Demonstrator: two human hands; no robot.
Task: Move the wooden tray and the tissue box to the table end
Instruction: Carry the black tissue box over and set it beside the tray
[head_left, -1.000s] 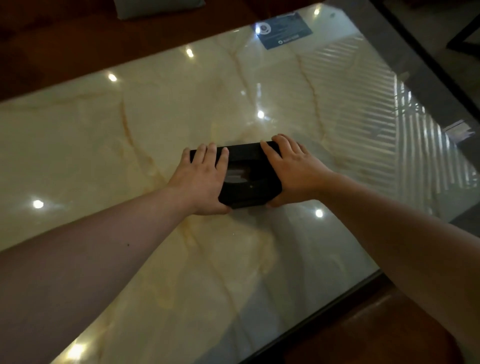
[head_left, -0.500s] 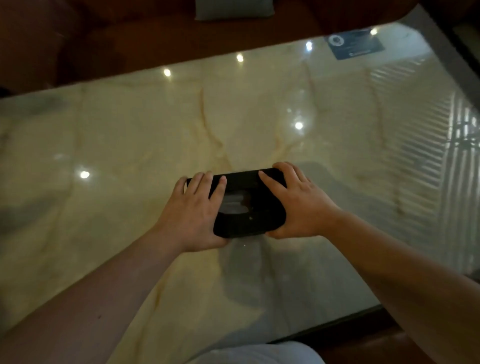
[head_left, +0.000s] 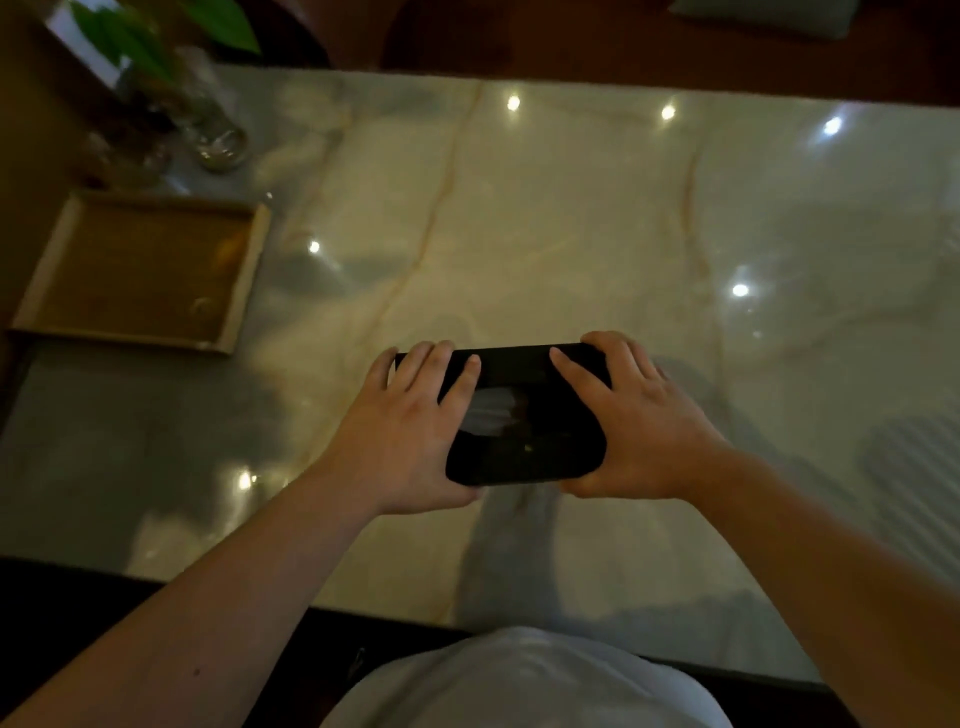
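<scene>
Over the middle of the marble table (head_left: 519, 218) we see 2 bare hands clasping a black tissue box (head_left: 524, 415) from either side. The left hand (head_left: 410, 436) covers the box's left end, with its fingers (head_left: 447, 364) laid across the top and its thumb tucked under the near edge; its grip is closed on the box. The right hand (head_left: 644, 426) mirrors it on the right end, with its index finger stretched over the top and its grip likewise wrapped around the box. White tissue shows in the slot on top, between the 2 hands. We cannot tell whether the box rests on the table or is held just above it.

At the left end of the table lies the wooden tray (head_left: 140, 270), flat, well apart from the box, its outer side at the table's edge. Just beyond the tray stands a glass vase (head_left: 208, 119) with green leaves (head_left: 156, 36), blurred. Bright light spots reflect in the polished top. At the bottom, close to the table's near edge, we see the person's white shirt (head_left: 524, 680).
</scene>
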